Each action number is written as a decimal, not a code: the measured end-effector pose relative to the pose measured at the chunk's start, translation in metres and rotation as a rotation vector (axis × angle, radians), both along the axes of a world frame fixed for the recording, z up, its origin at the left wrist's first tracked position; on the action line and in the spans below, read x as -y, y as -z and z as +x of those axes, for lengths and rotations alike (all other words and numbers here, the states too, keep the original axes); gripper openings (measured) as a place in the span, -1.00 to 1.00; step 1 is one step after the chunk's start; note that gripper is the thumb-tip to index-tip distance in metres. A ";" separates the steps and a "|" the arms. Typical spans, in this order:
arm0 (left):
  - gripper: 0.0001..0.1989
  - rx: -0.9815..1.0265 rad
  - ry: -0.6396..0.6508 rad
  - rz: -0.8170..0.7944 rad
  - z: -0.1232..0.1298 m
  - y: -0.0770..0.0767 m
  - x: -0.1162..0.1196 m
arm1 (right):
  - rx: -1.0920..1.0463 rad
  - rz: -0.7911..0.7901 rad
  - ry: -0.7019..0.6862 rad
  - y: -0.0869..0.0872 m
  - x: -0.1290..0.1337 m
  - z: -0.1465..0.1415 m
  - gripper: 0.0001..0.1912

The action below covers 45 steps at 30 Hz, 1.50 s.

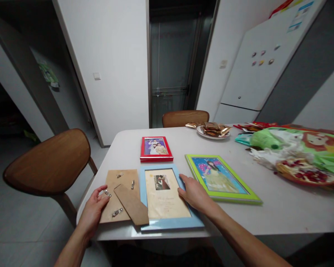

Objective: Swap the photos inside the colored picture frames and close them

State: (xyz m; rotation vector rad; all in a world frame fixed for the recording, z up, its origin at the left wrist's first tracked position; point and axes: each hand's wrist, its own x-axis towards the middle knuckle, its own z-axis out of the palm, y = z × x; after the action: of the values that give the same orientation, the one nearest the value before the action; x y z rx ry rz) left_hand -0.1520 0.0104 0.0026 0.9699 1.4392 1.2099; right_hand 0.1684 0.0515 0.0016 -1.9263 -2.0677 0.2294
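My left hand (96, 205) is closed on the left edge of a brown backing board (129, 176), its thumb and index finger beside a metal clip (107, 193). Several such clips are on the board, and a slanted stand leg (132, 205) lies across it, its lower end reaching the blue frame. My right hand (193, 193) grips the right side of the light blue picture frame (172, 223), thumb on top. Inside that frame lies a cream sheet (167, 207) with a small printed picture (162, 182). Parts of the right fingers are hidden.
A green picture frame (233, 196) lies to the right, and red picture frames (156, 159) are stacked behind. Farther back are a plate (219, 137) of wrapped packets, plastic bags (284, 139) and an opened pomegranate (303, 172). Wooden chairs (50, 163) stand around the white table (267, 220).
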 end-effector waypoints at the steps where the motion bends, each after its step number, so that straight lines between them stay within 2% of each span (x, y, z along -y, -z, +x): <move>1: -0.51 -0.055 0.016 -0.007 -0.004 0.002 -0.002 | -0.013 0.003 0.001 0.001 -0.001 0.001 -0.48; 3: -0.52 -0.227 0.041 0.005 -0.011 0.006 -0.006 | -0.082 0.019 0.025 0.001 -0.004 0.002 -0.46; 5: -0.53 -0.462 0.025 0.052 -0.014 0.007 -0.010 | -0.246 0.009 0.082 -0.003 -0.005 0.004 -0.44; 7: -0.54 -0.708 -0.043 0.133 -0.010 0.005 -0.012 | -0.545 -0.069 0.137 -0.008 -0.003 0.006 -0.39; 9: -0.55 -0.857 -0.108 0.233 0.004 0.000 -0.011 | -0.927 -0.210 0.152 -0.016 0.001 0.006 -0.32; 11: -0.57 -0.847 -0.086 0.326 0.031 -0.007 -0.006 | -1.251 -0.333 0.141 -0.023 0.007 0.004 -0.25; 12: -0.59 -0.793 -0.027 0.359 0.048 -0.010 -0.002 | -1.360 -0.365 0.136 -0.027 0.010 0.002 -0.22; 15: -0.57 -0.695 0.194 0.486 0.105 -0.016 0.013 | -1.481 -0.365 0.113 -0.037 0.017 -0.004 -0.15; 18: -0.42 -0.705 0.381 0.658 0.152 -0.015 0.025 | -1.417 -0.325 0.119 -0.046 0.022 -0.009 -0.13; 20: -0.39 -0.745 0.419 0.770 0.170 -0.016 0.027 | -1.339 -0.291 0.131 -0.047 0.022 -0.010 -0.17; 22: -0.39 -0.782 0.395 0.841 0.174 -0.020 0.025 | -1.245 -0.248 0.123 -0.043 0.018 -0.007 -0.20; 25: -0.46 -0.778 0.230 0.819 0.157 -0.031 0.020 | -1.000 -0.149 0.131 -0.028 0.010 0.002 -0.26; 28: -0.57 -0.759 -0.013 0.657 0.124 -0.038 0.015 | -0.643 -0.049 0.164 -0.011 0.002 0.011 -0.35; 30: -0.59 -0.777 -0.105 0.541 0.101 -0.034 0.014 | -0.429 -0.012 0.161 -0.002 0.000 0.013 -0.38; 33: -0.63 -0.823 -0.101 0.391 0.073 -0.018 0.015 | -0.234 0.042 0.107 0.006 0.000 0.012 -0.44; 37: -0.66 -0.928 0.007 0.266 0.058 -0.001 0.022 | -0.056 0.077 0.052 0.010 0.000 0.010 -0.54; 42: -0.65 -1.138 0.044 0.279 0.056 0.001 0.029 | 0.050 0.112 0.024 0.003 0.001 0.006 -0.60; 45: -0.67 -1.222 0.053 0.292 0.054 0.002 0.027 | -0.070 0.167 -0.037 -0.004 0.004 -0.007 -0.57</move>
State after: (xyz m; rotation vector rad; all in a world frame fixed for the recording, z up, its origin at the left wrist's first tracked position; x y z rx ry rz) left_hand -0.0978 -0.0169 0.0010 2.1441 2.1209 0.7575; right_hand 0.1611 0.0472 0.0056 -1.7590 -2.0099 0.1264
